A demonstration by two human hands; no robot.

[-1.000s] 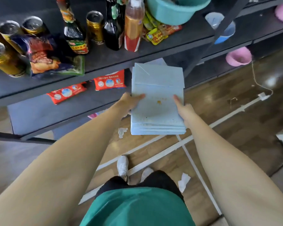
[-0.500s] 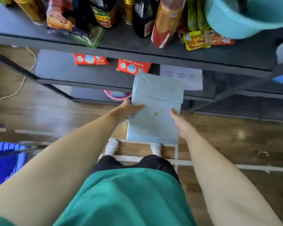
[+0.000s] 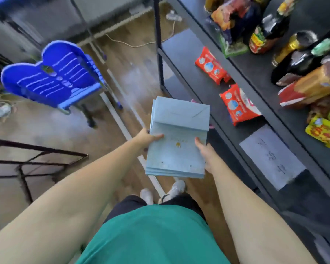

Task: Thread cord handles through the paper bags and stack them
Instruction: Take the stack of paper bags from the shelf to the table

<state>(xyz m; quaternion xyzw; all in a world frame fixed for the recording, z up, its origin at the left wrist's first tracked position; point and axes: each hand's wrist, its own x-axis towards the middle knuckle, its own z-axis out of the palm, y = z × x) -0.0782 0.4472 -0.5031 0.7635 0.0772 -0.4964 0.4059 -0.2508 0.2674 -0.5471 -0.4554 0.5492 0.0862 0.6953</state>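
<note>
Both hands grip a stack of flat light-blue paper bags (image 3: 176, 141) just beside the dark shelf (image 3: 204, 92): left hand (image 3: 148, 138) thumb on top, right hand (image 3: 206, 152) clasping its edge.

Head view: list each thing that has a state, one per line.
Stack of flat light-blue paper bags: folded, held in the air, no cord handles visible in the top bag's holes.
Left hand: grips the stack's left edge.
Right hand: holds the stack's right edge.
Two red snack packets: lying flat on the black shelf.
Blue plastic chairs: unoccupied.
</note>
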